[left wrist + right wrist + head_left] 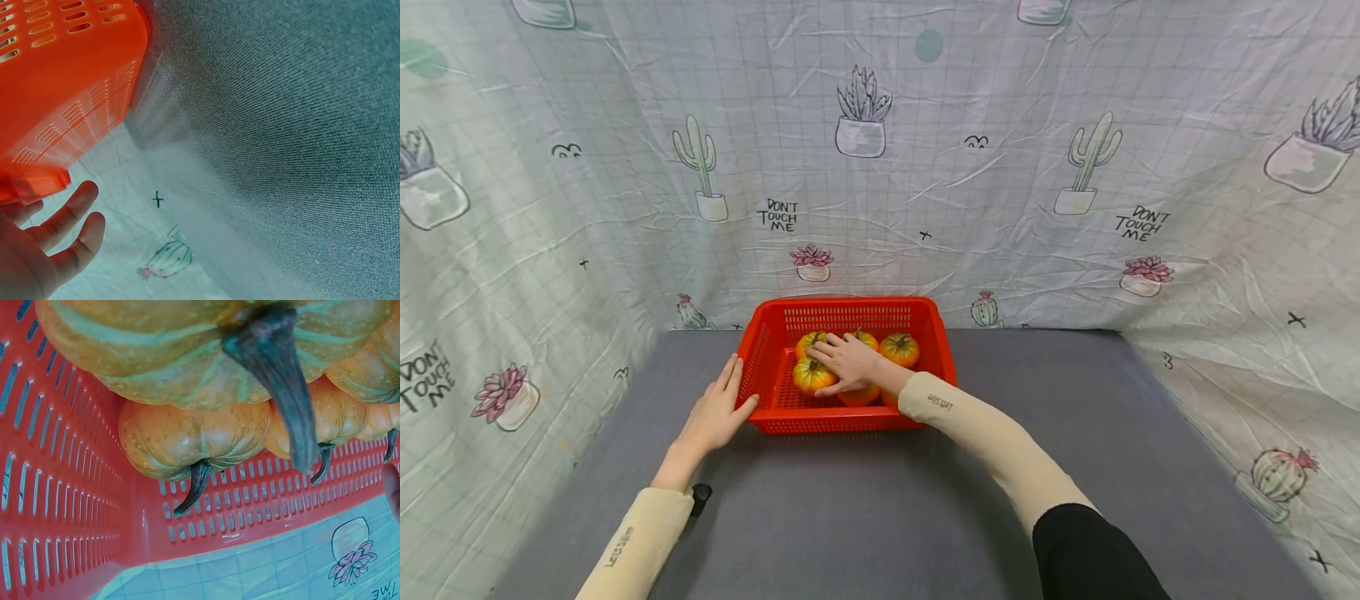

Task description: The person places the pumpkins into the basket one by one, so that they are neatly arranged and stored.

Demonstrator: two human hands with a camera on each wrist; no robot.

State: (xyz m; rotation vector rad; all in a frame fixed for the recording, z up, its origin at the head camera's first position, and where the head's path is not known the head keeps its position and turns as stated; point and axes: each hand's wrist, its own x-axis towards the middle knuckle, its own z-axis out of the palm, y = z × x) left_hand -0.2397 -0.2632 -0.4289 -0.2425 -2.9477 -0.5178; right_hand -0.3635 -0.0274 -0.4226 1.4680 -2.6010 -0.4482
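A red plastic basket (835,423) with slotted walls holds several orange-yellow striped pumpkins, one at the front left (808,379) and another at the back right (901,350). My left hand (715,412) rests at the basket's left rim, fingers extended along the outside and thumb at the front corner. In the left wrist view its fingers (81,203) lie just below the rim. Over the left-side pumpkins, my right hand (850,362) is spread with straight fingers and a lowered thumb. A large pumpkin (169,353) with a dark stalk fills the top of the right wrist view.
The basket stands on a grey cloth-covered table (880,517), near its back edge. Behind and beside it hangs a pale curtain (925,192) printed with cacti and potted plants. A small black device (701,498) sits at the left wrist.
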